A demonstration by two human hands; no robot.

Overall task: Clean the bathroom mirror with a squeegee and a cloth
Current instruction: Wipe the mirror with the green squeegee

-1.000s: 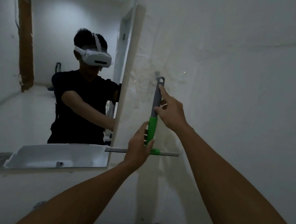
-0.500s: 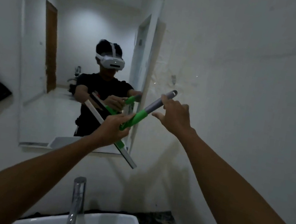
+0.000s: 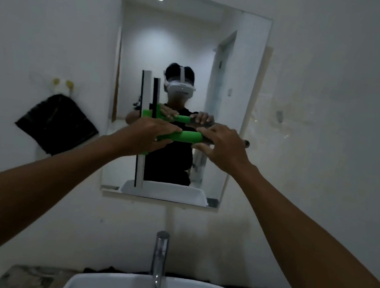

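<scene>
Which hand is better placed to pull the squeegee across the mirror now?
Left hand: it grips the squeegee next to the upright blade. Right hand only steadies the handle's far end.

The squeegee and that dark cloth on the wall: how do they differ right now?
The squeegee is in both hands, left hand and right hand, at the mirror; the cloth hangs untouched left of it. The squeegee is rigid, green and grey; the cloth is limp and black. Both are cleaning tools.
</scene>
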